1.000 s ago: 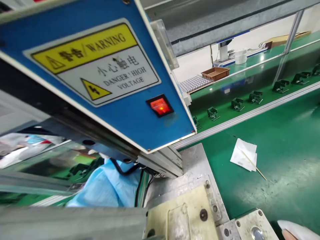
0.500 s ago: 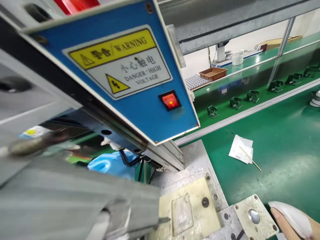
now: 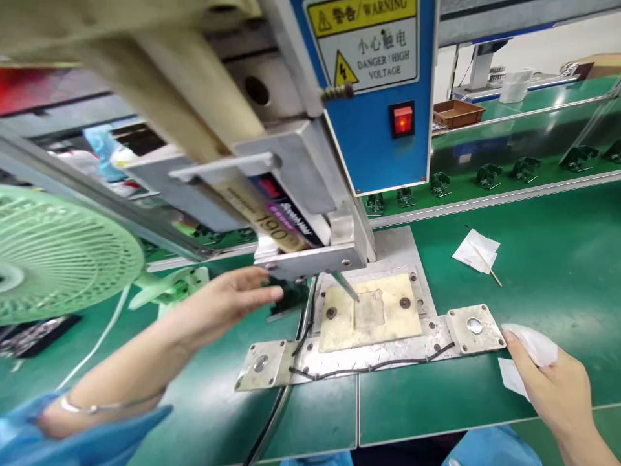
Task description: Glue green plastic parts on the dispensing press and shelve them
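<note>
My right hand (image 3: 557, 388) is closed around a white wipe (image 3: 536, 344), beside the metal button box (image 3: 476, 327) at the right end of the press base. Part of the wipe shows below my thumb. To the left of the press, my left hand (image 3: 237, 298) reaches forward with thumb and fingers apart; some fingertips are partly hidden. Near its thumb is a dark part (image 3: 290, 299) whose kind I cannot make out. Between the hands lies a cream fixture plate (image 3: 334, 330) with a shallow recess. A thin nozzle (image 3: 345, 285) points down at that recess.
A Scotch-Weld adhesive cartridge (image 3: 276, 217) hangs in the machine head beside a blue control box (image 3: 383, 155). A green fan (image 3: 68, 252) stands at left. Dark green parts (image 3: 489, 176) line the back conveyor. White paper (image 3: 473, 251) bears a wooden stick (image 3: 486, 264).
The view has swung left and back, so the whole base now shows. My left hand has come into view beside the press. My right hand still holds the wipe by the button box.
</note>
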`<state>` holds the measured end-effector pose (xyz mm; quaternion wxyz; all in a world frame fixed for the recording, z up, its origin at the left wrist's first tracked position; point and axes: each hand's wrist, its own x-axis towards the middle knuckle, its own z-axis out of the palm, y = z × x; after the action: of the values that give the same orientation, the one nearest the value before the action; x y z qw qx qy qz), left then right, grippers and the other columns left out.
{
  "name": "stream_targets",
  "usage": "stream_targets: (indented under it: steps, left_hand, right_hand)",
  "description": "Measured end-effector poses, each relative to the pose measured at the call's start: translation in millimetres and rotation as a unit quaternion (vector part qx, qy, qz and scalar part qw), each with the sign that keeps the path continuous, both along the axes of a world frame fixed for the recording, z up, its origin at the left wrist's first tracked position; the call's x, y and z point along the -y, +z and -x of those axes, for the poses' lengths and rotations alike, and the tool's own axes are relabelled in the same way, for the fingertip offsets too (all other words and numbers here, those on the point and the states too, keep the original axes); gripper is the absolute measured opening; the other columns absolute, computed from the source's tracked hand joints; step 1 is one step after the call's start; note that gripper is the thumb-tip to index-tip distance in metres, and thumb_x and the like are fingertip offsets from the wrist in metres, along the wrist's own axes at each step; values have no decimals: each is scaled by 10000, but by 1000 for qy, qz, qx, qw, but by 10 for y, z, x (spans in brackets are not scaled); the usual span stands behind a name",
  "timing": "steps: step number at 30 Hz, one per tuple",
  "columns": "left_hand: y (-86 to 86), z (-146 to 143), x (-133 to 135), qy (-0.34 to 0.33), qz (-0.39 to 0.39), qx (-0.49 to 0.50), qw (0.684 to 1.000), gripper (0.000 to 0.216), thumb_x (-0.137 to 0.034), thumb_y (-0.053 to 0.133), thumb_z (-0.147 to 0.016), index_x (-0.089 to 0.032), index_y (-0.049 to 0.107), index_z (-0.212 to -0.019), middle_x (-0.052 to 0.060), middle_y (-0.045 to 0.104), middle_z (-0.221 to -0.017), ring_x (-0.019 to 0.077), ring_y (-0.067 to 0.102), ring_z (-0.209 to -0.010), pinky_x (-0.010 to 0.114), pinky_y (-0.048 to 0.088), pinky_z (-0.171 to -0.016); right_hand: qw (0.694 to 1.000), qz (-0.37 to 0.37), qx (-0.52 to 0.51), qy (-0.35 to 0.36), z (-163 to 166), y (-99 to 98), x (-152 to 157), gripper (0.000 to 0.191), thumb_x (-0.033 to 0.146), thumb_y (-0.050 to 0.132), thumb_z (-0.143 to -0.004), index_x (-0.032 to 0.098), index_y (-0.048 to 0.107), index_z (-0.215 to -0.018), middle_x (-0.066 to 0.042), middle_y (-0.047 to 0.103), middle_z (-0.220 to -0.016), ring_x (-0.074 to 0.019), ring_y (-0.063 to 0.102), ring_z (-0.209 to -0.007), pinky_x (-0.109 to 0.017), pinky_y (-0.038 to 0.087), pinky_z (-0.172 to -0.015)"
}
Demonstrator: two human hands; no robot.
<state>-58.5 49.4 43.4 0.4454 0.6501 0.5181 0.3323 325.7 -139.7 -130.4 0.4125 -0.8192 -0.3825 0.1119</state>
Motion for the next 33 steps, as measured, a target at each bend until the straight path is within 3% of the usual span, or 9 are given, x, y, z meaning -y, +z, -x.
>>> stream_targets:
  steps: [3, 5, 7, 11, 15, 23, 29, 31, 33]
  left_hand:
    - [-270, -4, 343, -70, 242, 41, 967, 436, -354, 884, -670, -156, 728, -1026, 55, 774, -952, 196, 737, -872, 282, 591, -775]
    - [-381, -145, 501, -87, 322, 79, 940, 493, -315, 912, -622, -144, 715, -1040, 78, 767, -983, 194, 734, -882, 271, 582, -781]
    - [-430, -326, 550, -93, 341, 95, 931, 490, -269, 928, -585, -135, 712, -1004, 74, 755, -914, 175, 721, -817, 246, 570, -718]
    - [-459, -604, 412, -140, 275, 89, 947, 450, -291, 926, -581, -145, 705, -945, 28, 683, -763, 157, 669, -726, 271, 549, -682]
    - [-547, -715, 242, -163, 200, 77, 963, 513, -312, 918, -585, -150, 646, -988, 38, 673, -871, 173, 656, -836, 354, 536, -862]
    - [-892, -709, 206, -155, 61, 31, 986, 652, -297, 839, -675, -189, 476, -1205, 81, 610, -1086, 173, 599, -929, 408, 505, -927]
    - [-946, -661, 157, -180, 23, -16, 983, 677, -355, 777, -722, -170, 506, -1314, 111, 636, -1062, 237, 651, -974, 443, 541, -922]
    - [-931, -659, 123, -173, 4, -32, 984, 701, -363, 790, -695, -171, 546, -1323, 150, 606, -1191, 242, 653, -973, 441, 552, -917]
    - [-888, -638, 128, -162, -19, -46, 986, 829, -355, 840, -615, -184, 542, -1369, 188, 481, -1400, 249, 645, -988, 436, 564, -907]
  right_hand:
    - [999, 4, 22, 30, -106, -49, -26, 472, 643, 616, -737, 208, 791, -796, -61, 716, -662, -275, 690, -635, -335, 537, -576]
    - [999, -7, 39, 36, -132, -63, -44, 494, 647, 599, -739, 195, 791, -794, -74, 720, -672, -271, 687, -626, -332, 528, -563]
    - [998, -22, 49, 30, -119, -64, -59, 522, 655, 576, -749, 178, 787, -789, -95, 726, -698, -279, 693, -657, -334, 523, -571]
    - [999, -27, 33, 24, -75, -49, -81, 529, 649, 574, -741, 165, 781, -798, -115, 729, -723, -295, 697, -700, -348, 524, -599]
    - [999, -16, -2, 35, -63, 4, -100, 495, 611, 587, -722, 167, 784, -817, -117, 744, -780, -313, 707, -772, -364, 527, -665]
    - [999, 10, -35, 28, -68, 36, -132, 507, 631, 578, -705, 178, 776, -816, -111, 742, -779, -327, 700, -811, -378, 506, -711]
    - [998, 6, -57, -4, -125, -47, -160, 514, 654, 613, -622, 192, 766, -789, -122, 744, -809, -351, 685, -841, -400, 488, -735]
    - [998, 5, -59, -11, -138, -54, -166, 515, 649, 626, -596, 192, 767, -786, -123, 738, -786, -365, 678, -847, -418, 483, -755]
    - [998, 2, -59, -19, -148, -53, -171, 516, 644, 640, -571, 190, 767, -781, -124, 734, -773, -382, 672, -861, -440, 481, -772]
